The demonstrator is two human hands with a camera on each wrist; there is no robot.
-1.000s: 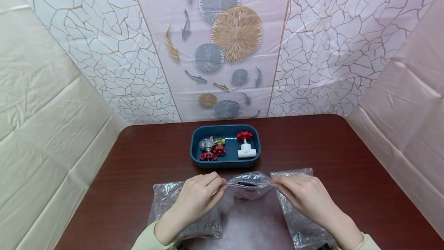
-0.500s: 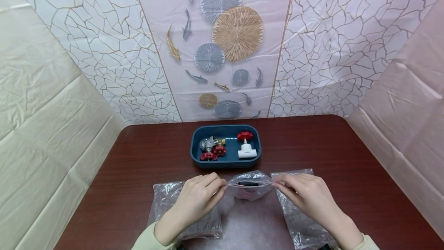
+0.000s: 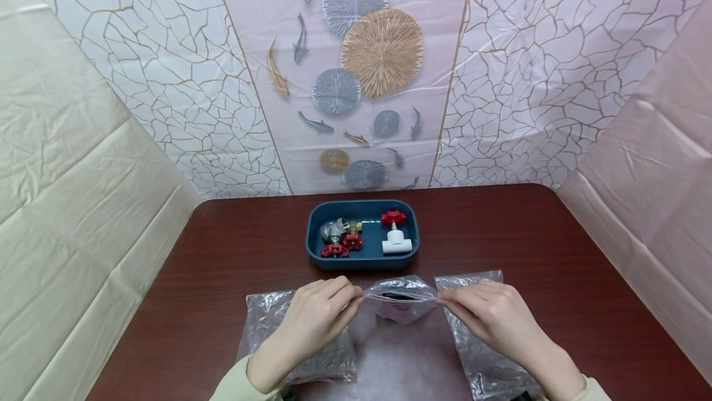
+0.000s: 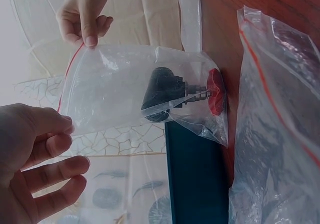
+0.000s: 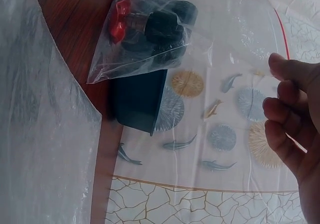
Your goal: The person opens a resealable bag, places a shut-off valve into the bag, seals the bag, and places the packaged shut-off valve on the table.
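Observation:
A clear zip-lock bag (image 3: 405, 311) with a red line along its mouth stands upright between the two hands. Inside it, near the bottom, sits a valve with a black body (image 4: 162, 93) and a red handwheel (image 4: 215, 91), wheel end down. My left hand (image 3: 322, 308) pinches one end of the bag's mouth between thumb and index finger, its other fingers loosely bent. The opposite end is pinched by my right hand (image 3: 492, 311). The mouth is drawn out between them, and through it the head view shows the valve's black top.
Behind the bag stands a blue tray (image 3: 361, 263) with a steel valve (image 3: 334, 229), a brass valve (image 3: 354, 228) and a white tee-shaped valve (image 3: 396, 243), all with red handwheels. Flat clear bags lie on the left (image 3: 264, 311) and on the right (image 3: 492, 358) of the dark red table (image 3: 183, 290).
My right hand has edged very slightly to the right, and the line of the bag's mouth has shifted a little. Both hands keep their pinch; the tray stays put.

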